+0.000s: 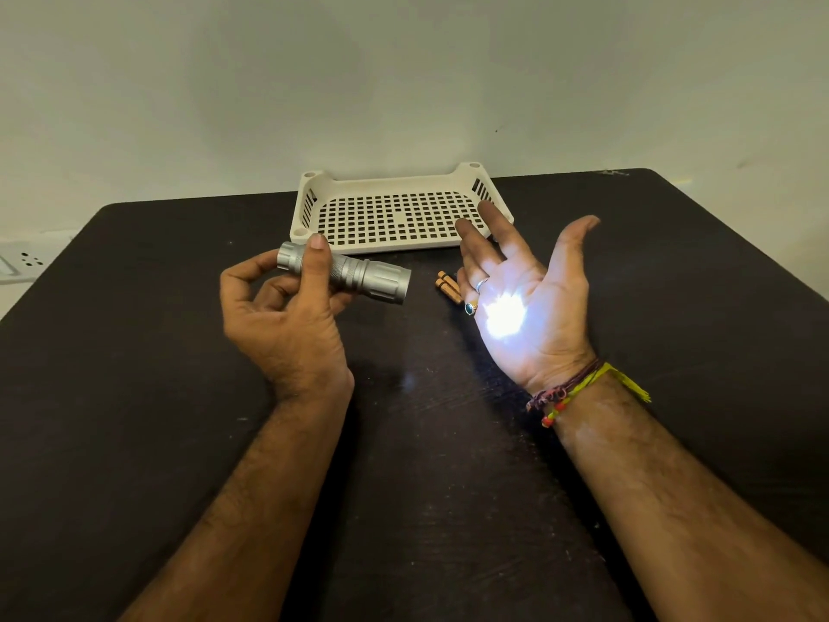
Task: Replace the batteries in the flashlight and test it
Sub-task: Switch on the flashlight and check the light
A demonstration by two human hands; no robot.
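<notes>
My left hand (287,325) grips a silver flashlight (359,273) by its knurled body, thumb over the top, lens pointing right. The flashlight is lit. Its bright white spot falls on the palm of my right hand (529,303), which is held open, palm up, fingers spread, a short way to the right of the lens. Copper-coloured batteries (447,287) lie on the black table between the two hands, partly hidden behind my right fingers.
A cream perforated plastic tray (309,208) stands against the wall at the back of the black table (134,352), just beyond both hands. A wall socket (22,262) sits past the table's left edge. Rings and thread bracelets are on my right hand and wrist.
</notes>
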